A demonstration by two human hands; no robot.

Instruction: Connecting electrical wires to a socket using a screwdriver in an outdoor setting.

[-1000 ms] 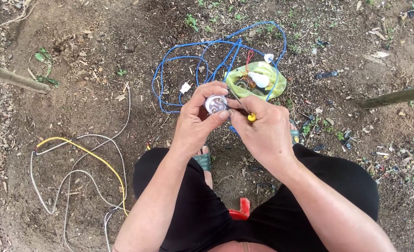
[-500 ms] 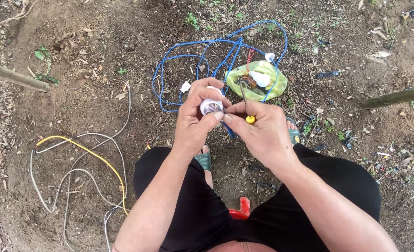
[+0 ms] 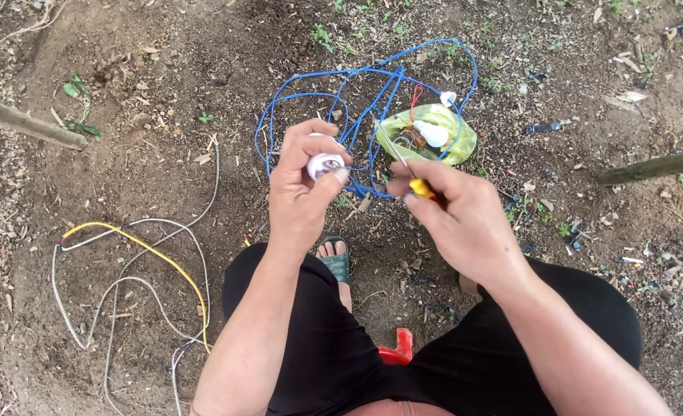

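Observation:
My left hand (image 3: 301, 192) grips a small round white fitting (image 3: 324, 163) with a dark metal centre, held up between thumb and fingertips. My right hand (image 3: 464, 219) holds a thin screwdriver (image 3: 400, 162) with a yellow handle, its metal shaft pointing up and left, a short gap away from the fitting. Both hands hover above bare dirt in front of my knees. A tangle of blue wire (image 3: 341, 108) lies on the ground just beyond them.
A green plastic bag (image 3: 453, 142) with a white bulb and small parts lies beside the blue wire. Yellow and white cables (image 3: 137, 266) loop at the left. Sticks lie at far left (image 3: 25, 123) and right (image 3: 657, 166). A red object (image 3: 399, 350) sits between my legs.
My hands have come apart: the right hand drew the screwdriver away from the white fitting to the right, while the left hand turned the fitting slightly and kept hold of it.

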